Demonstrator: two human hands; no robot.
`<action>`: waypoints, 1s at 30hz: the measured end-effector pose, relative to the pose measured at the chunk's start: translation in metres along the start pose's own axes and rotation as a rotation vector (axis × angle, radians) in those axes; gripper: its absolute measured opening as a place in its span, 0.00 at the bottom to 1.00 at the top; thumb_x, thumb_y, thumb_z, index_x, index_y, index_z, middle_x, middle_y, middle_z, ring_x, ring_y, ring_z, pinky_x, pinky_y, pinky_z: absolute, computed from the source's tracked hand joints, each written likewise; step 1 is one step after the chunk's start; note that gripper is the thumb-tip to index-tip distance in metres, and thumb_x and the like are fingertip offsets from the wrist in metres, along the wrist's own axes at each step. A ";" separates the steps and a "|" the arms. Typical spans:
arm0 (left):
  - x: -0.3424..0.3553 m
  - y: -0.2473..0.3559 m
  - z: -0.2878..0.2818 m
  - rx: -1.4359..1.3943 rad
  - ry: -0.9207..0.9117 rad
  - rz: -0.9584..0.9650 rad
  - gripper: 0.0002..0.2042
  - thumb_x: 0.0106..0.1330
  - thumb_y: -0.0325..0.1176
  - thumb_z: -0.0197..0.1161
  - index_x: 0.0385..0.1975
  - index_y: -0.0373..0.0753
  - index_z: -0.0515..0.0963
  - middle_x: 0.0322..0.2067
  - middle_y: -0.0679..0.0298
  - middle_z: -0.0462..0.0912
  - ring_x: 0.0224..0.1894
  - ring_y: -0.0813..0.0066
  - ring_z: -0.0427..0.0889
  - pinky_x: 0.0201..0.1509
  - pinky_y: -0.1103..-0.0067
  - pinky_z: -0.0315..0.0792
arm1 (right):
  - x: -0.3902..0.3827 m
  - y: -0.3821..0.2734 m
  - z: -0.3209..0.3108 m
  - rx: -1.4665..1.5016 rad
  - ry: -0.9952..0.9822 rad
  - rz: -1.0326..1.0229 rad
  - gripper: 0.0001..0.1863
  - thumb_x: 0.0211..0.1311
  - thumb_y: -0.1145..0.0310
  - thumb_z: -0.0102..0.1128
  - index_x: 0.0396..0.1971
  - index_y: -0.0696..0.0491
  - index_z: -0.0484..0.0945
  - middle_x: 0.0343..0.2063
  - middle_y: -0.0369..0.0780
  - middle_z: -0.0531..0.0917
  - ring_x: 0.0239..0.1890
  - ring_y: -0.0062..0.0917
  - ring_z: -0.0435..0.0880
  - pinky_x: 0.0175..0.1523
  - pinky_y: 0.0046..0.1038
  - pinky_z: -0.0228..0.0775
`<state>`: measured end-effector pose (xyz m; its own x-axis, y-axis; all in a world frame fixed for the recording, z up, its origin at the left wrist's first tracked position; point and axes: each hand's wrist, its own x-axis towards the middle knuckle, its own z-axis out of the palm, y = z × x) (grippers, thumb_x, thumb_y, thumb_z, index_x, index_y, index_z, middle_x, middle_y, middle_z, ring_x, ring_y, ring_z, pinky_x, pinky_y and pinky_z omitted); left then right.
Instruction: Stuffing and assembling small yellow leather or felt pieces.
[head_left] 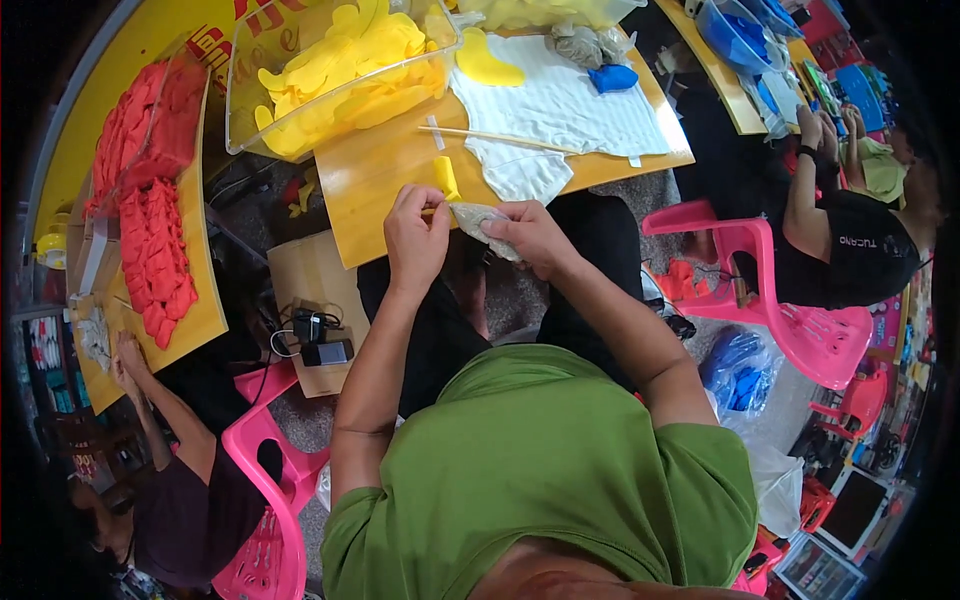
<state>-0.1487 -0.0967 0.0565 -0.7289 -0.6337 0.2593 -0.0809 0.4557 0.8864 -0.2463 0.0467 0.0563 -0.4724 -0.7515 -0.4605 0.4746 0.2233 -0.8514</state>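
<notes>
Both my hands are at the near edge of the wooden table (355,205). My left hand (415,230) pinches at the left end of a small beige-grey fabric piece (470,218), beside a thin yellow bit. My right hand (530,240) grips the same piece, thumb on top. Just beyond my fingers lies a small yellow piece (445,178). A thin wooden stick (500,136) rests across white cloth (560,95), with a curved yellow piece (490,62) and a small blue piece (612,78) farther back.
Bins hold yellow pieces (350,70) and red pieces (145,130). Co-workers sit at left (180,510) and right (845,240), on pink chairs (810,340). Cardboard with black devices (305,355) is left of my legs; a blue-filled plastic bag (740,365) is to the right.
</notes>
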 end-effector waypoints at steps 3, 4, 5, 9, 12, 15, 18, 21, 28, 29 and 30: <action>-0.002 0.002 0.001 0.064 0.014 0.068 0.04 0.53 0.20 0.59 0.27 0.32 0.71 0.28 0.56 0.74 0.29 0.61 0.78 0.31 0.74 0.75 | 0.000 -0.001 0.001 0.015 0.006 -0.006 0.09 0.58 0.68 0.59 0.34 0.56 0.81 0.17 0.31 0.78 0.11 0.12 0.68 0.14 0.16 0.55; -0.003 0.002 0.001 0.079 0.000 0.087 0.04 0.54 0.20 0.58 0.28 0.32 0.71 0.30 0.56 0.74 0.30 0.59 0.78 0.32 0.72 0.74 | 0.000 -0.001 0.001 0.017 0.007 -0.006 0.09 0.58 0.68 0.59 0.34 0.56 0.81 0.17 0.31 0.78 0.11 0.12 0.68 0.14 0.16 0.55; -0.004 0.002 0.001 0.094 -0.015 0.105 0.04 0.55 0.20 0.58 0.29 0.33 0.70 0.31 0.55 0.74 0.31 0.56 0.78 0.33 0.70 0.74 | 0.001 -0.002 0.002 0.027 0.013 0.004 0.08 0.58 0.68 0.59 0.33 0.56 0.81 0.16 0.32 0.77 0.11 0.12 0.68 0.13 0.16 0.55; -0.008 0.011 0.002 0.244 -0.078 0.208 0.04 0.56 0.21 0.56 0.30 0.33 0.69 0.35 0.55 0.73 0.34 0.53 0.77 0.35 0.67 0.73 | 0.006 0.003 0.004 0.129 0.023 0.020 0.08 0.57 0.71 0.58 0.34 0.59 0.80 0.16 0.33 0.77 0.11 0.14 0.69 0.13 0.18 0.56; -0.013 0.015 0.003 0.270 -0.088 0.244 0.04 0.57 0.22 0.55 0.30 0.34 0.68 0.38 0.54 0.73 0.36 0.50 0.76 0.36 0.66 0.72 | 0.007 0.007 0.011 0.155 0.072 -0.024 0.08 0.57 0.72 0.57 0.34 0.59 0.80 0.15 0.33 0.76 0.10 0.14 0.67 0.11 0.17 0.53; -0.015 0.010 0.002 0.217 -0.086 0.193 0.04 0.58 0.22 0.55 0.31 0.34 0.69 0.39 0.53 0.72 0.36 0.52 0.77 0.36 0.67 0.72 | 0.007 0.012 0.012 0.137 0.056 -0.067 0.08 0.57 0.73 0.57 0.34 0.59 0.80 0.17 0.34 0.77 0.13 0.14 0.70 0.15 0.17 0.59; -0.016 0.002 0.002 0.126 -0.047 0.174 0.04 0.59 0.21 0.54 0.32 0.33 0.69 0.38 0.53 0.72 0.35 0.53 0.77 0.36 0.68 0.72 | 0.002 0.010 0.024 0.011 0.131 -0.213 0.10 0.60 0.71 0.55 0.39 0.59 0.78 0.19 0.33 0.78 0.14 0.16 0.73 0.16 0.18 0.62; -0.017 0.005 0.004 0.028 -0.073 0.085 0.05 0.59 0.21 0.53 0.34 0.32 0.68 0.37 0.52 0.72 0.34 0.54 0.77 0.37 0.69 0.72 | 0.011 0.029 0.020 -0.425 0.209 -0.694 0.13 0.59 0.72 0.55 0.43 0.57 0.77 0.25 0.37 0.82 0.22 0.22 0.79 0.26 0.23 0.69; -0.020 0.006 0.007 0.146 -0.057 0.091 0.04 0.60 0.21 0.53 0.33 0.32 0.67 0.30 0.51 0.72 0.32 0.52 0.75 0.33 0.67 0.68 | -0.004 0.002 0.031 -0.979 0.318 -0.616 0.17 0.53 0.72 0.55 0.45 0.50 0.77 0.33 0.46 0.81 0.30 0.35 0.82 0.33 0.31 0.72; -0.020 0.006 0.007 0.152 -0.046 0.104 0.04 0.60 0.22 0.53 0.33 0.33 0.67 0.28 0.51 0.72 0.31 0.52 0.75 0.32 0.66 0.68 | -0.004 0.000 0.033 -1.126 0.326 -0.604 0.16 0.54 0.70 0.54 0.44 0.50 0.76 0.28 0.44 0.80 0.27 0.37 0.81 0.29 0.35 0.71; -0.021 0.006 0.007 0.153 -0.047 0.104 0.04 0.60 0.22 0.53 0.33 0.33 0.67 0.28 0.51 0.72 0.31 0.52 0.75 0.32 0.66 0.68 | -0.005 -0.002 0.033 -1.272 0.334 -0.590 0.14 0.54 0.69 0.54 0.43 0.51 0.75 0.23 0.41 0.79 0.24 0.39 0.79 0.26 0.38 0.69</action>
<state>-0.1388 -0.0763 0.0534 -0.7694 -0.5497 0.3254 -0.1027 0.6092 0.7864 -0.2201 0.0290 0.0683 -0.5955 -0.7899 0.1463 -0.7354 0.4628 -0.4950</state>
